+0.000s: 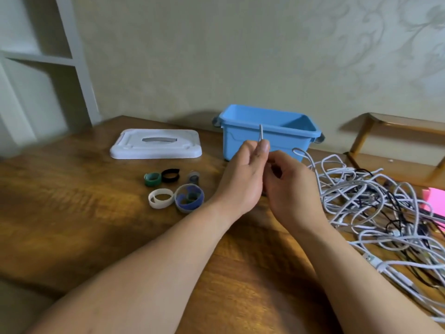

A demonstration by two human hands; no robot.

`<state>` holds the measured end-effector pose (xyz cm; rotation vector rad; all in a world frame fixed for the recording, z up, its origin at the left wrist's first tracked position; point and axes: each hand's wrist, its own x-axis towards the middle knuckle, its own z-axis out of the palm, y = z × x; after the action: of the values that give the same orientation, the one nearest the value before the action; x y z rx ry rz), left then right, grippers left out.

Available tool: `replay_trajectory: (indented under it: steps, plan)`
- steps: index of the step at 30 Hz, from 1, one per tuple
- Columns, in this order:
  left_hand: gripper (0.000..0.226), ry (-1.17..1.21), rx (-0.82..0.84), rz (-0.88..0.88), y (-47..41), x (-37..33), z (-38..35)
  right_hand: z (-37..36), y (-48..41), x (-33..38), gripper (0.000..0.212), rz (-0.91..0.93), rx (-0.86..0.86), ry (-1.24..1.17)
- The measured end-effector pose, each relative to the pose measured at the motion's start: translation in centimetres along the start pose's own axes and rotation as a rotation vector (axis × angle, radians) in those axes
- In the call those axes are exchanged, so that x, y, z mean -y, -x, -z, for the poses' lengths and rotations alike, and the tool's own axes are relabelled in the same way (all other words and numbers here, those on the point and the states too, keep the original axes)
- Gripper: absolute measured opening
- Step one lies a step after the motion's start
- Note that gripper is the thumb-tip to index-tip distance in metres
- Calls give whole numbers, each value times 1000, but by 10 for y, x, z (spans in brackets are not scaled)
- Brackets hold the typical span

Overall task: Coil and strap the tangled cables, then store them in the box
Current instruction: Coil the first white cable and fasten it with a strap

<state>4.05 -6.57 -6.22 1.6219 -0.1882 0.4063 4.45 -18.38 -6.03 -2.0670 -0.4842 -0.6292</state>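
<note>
We only see a short bit of white cable above the left hand; the rest hides behind both hands, so no idea if the right hand grips it. The cable pile and a pink thing at the tabletop's right edge get cut off. That small grey thing is too blurry.

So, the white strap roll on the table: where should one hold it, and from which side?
Pinch the wall of the white strap roll from above, probably with one finger inside the ring and the thumb outside. It lies with its opening upward, so the wall stands free. Take its left or near part, since the blue strap roll sits close against its right side.
</note>
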Motion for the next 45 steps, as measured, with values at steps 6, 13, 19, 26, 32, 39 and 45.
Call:
replay_trajectory:
  steps: [6, 13, 19, 26, 32, 39, 45]
  plan:
    - [35, 549, -243, 201, -14, -16, 20, 2, 6, 17, 22, -11, 254, 170]
    - [37, 545, -389, 103, -24, -16, 61, 37, 4, 24, 16, 148, 438, 505]
    - [41, -118, -233, -24, -13, -14, 56, 52, -4, 18, 11, 126, 337, 689]
    - [49, -480, 294, 7, 5, -15, 23, 58, -13, 10, 24, -91, 50, 542]
    - [41, -551, 420, -18, 9, -15, 17, 60, -16, 11, 14, -186, 65, 102]
    - [30, -410, 377, -62, 10, -11, 15, 61, -16, 12, 12, -205, 78, -87]
    - [33, 41, 68, 157, -1, -9, 23, 49, -13, 12, 16, -228, 194, -421]
